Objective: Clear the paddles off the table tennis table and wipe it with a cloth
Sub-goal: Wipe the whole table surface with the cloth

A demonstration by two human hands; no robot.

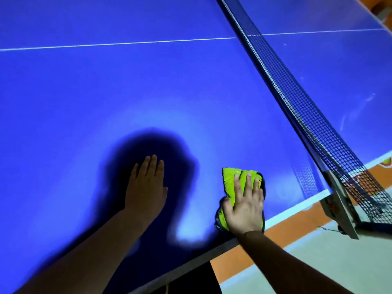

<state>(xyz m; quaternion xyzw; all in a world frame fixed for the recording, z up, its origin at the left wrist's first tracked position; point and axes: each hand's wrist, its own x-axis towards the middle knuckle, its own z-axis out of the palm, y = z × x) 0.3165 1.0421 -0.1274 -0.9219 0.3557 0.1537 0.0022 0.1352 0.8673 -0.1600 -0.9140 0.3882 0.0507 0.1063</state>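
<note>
A: Stage?
B: Wiping, by my read. The blue surface point(106, 92) fills the view. No paddle shows on it, so clearing looks done, though the half beyond the net point(297, 98) is mostly out of frame.
A: Hands?
B: Left hand point(146, 187) lies flat on the near surface, fingers straight and close together, holding nothing; probably a brace. Right hand point(246, 206) presses down on the cloth point(228, 181), fingers straight and spread.
A: Cloth position?
B: Green, bunched, at the near edge, toward the net post point(337, 204).
A: What's left?
B: Glare hides wiped from unwiped. I judge much of this half remains, plus the half right of the net, which shows faint streaks.
</note>
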